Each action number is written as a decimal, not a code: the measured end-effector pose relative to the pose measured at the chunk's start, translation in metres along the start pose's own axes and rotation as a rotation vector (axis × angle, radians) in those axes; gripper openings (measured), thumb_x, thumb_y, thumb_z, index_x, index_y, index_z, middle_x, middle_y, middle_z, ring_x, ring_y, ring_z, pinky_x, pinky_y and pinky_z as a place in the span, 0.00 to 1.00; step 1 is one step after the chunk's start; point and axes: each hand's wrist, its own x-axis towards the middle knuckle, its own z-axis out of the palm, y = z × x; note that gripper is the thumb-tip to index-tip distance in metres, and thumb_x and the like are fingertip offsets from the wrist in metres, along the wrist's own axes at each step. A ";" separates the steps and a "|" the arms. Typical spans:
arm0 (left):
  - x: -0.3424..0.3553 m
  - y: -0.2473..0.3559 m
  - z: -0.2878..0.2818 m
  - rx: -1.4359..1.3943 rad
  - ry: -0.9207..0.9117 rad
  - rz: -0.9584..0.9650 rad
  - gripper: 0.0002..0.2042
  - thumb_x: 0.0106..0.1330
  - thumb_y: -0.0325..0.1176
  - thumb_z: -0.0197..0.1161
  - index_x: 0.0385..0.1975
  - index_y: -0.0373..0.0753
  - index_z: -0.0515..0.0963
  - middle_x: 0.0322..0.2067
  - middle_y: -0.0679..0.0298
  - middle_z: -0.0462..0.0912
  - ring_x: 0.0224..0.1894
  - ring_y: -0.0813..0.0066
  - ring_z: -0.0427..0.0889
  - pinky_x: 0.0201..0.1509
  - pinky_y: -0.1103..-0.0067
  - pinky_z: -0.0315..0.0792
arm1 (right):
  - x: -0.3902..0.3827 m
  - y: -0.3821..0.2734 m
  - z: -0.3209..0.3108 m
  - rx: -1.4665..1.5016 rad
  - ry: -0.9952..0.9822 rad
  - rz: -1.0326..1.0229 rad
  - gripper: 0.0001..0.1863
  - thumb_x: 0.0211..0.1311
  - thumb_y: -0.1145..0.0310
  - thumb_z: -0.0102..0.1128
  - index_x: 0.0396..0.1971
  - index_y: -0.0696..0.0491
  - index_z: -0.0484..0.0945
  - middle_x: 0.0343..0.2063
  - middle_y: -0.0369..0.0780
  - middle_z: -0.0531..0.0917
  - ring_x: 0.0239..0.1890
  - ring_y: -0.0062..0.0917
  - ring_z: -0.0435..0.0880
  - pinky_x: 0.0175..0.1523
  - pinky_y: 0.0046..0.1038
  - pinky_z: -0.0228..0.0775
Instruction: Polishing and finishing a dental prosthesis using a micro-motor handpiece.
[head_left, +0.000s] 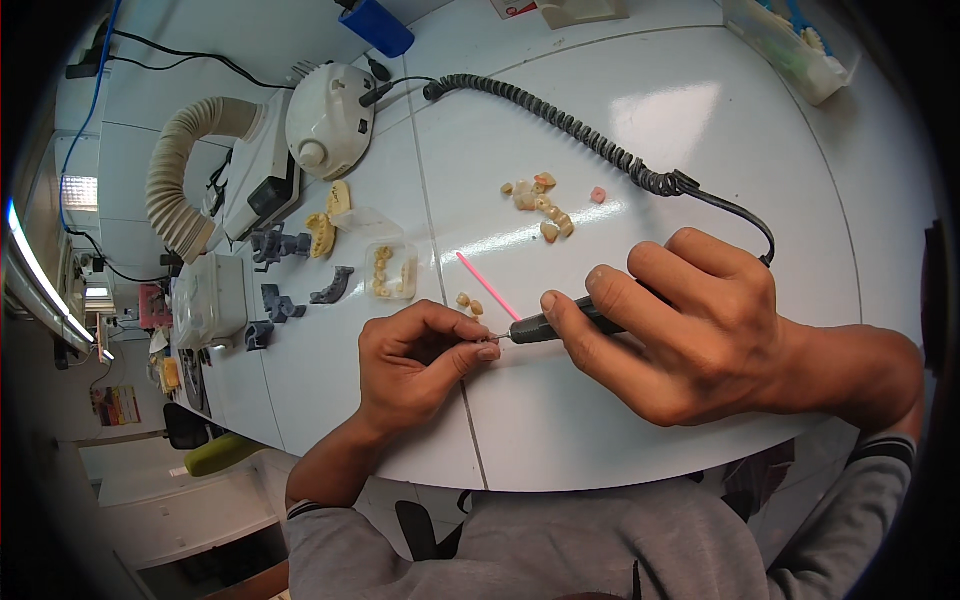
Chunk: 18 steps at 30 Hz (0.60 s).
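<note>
My right hand (680, 330) grips a black rotary handpiece (560, 322) like a pen, its tip pointing left. A black coiled cord (560, 120) runs from the handpiece back to a white motor unit (328, 120). My left hand (420, 355) pinches a very small piece between thumb and fingertips, right at the tool's tip (497, 340); the piece is mostly hidden by the fingers. Both hands rest on the white table (640, 430) near its front edge. A thin pink stick (487, 285) and two small tooth-coloured pieces (469, 302) lie just beyond my left hand.
A group of several tooth-coloured crowns (542, 203) and a pink bit (598, 195) lie mid-table. Yellow dental casts (330, 222), a clear box of parts (391, 271), grey model pieces (300, 280) and a ribbed suction hose (190, 170) stand at left. A clear container (790, 45) is far right.
</note>
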 end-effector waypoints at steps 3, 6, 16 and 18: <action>0.000 0.000 0.000 0.003 0.000 0.008 0.05 0.68 0.16 0.73 0.40 0.28 0.85 0.36 0.56 0.93 0.41 0.73 0.93 0.49 0.79 0.86 | 0.000 -0.001 0.000 -0.007 -0.001 0.002 0.20 0.43 0.70 0.77 0.41 0.52 0.93 0.29 0.37 0.84 0.24 0.18 0.75 0.25 0.22 0.58; 0.000 0.000 0.001 -0.009 0.004 0.016 0.05 0.68 0.16 0.73 0.40 0.28 0.85 0.36 0.55 0.93 0.41 0.73 0.93 0.49 0.79 0.86 | 0.001 -0.004 0.000 0.007 0.007 0.016 0.20 0.42 0.70 0.77 0.41 0.52 0.93 0.29 0.37 0.84 0.24 0.18 0.75 0.25 0.22 0.58; 0.000 0.001 0.000 0.044 -0.006 0.040 0.07 0.66 0.13 0.72 0.38 0.29 0.83 0.36 0.55 0.91 0.40 0.70 0.93 0.49 0.75 0.88 | 0.001 0.002 -0.001 0.016 0.006 -0.015 0.22 0.40 0.69 0.75 0.42 0.52 0.93 0.29 0.36 0.84 0.25 0.18 0.75 0.25 0.22 0.59; -0.001 0.002 0.001 0.046 -0.008 0.034 0.07 0.66 0.13 0.72 0.38 0.29 0.83 0.36 0.55 0.90 0.40 0.70 0.93 0.49 0.75 0.88 | 0.000 0.001 0.000 0.010 0.013 -0.011 0.21 0.40 0.70 0.75 0.41 0.52 0.93 0.28 0.36 0.83 0.25 0.18 0.75 0.25 0.22 0.59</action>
